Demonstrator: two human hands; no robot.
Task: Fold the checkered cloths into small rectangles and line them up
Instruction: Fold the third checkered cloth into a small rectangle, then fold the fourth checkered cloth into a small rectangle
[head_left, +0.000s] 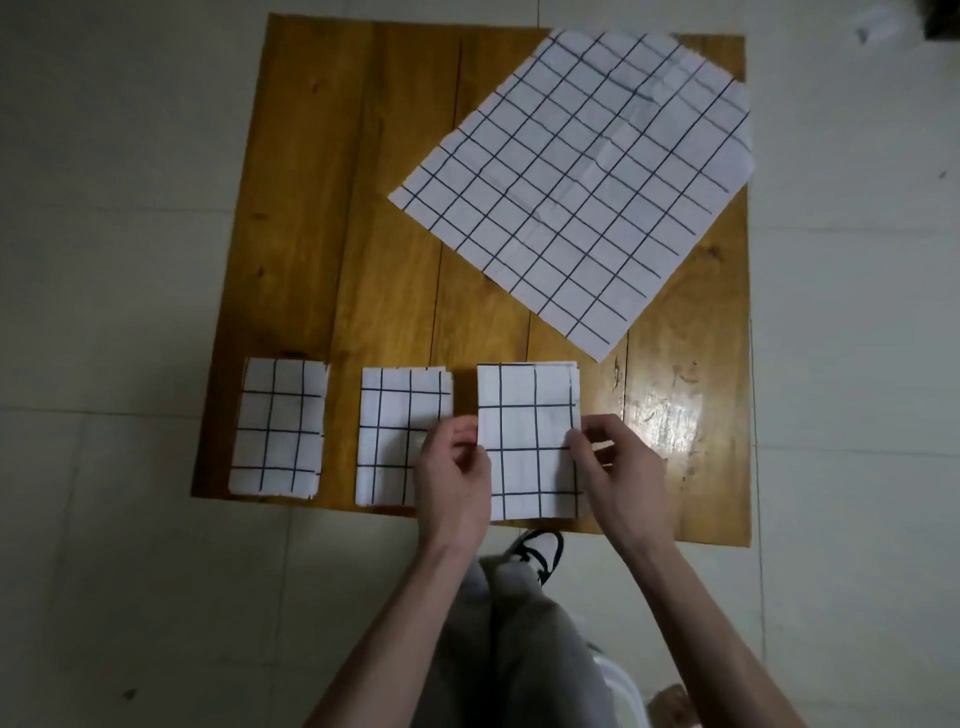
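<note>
Both forearms reach up from 6 o'clock onto the wooden tabletop (363, 182). The left hand (454, 483) grips the left edge of the third folded cloth (527, 441), fingers curled over the edge, its back covering the lower right corner of the middle folded cloth (395, 431). The right hand (618, 467) pinches the same cloth's right edge between thumb and bent fingers. This cloth lies at 6 o'clock on the near edge of the tabletop, in a row with the middle one and the left folded cloth (278, 426) towards 8 o'clock. An unfolded checkered cloth (576, 182) lies flat and turned askew at 1 o'clock, well apart from the row
</note>
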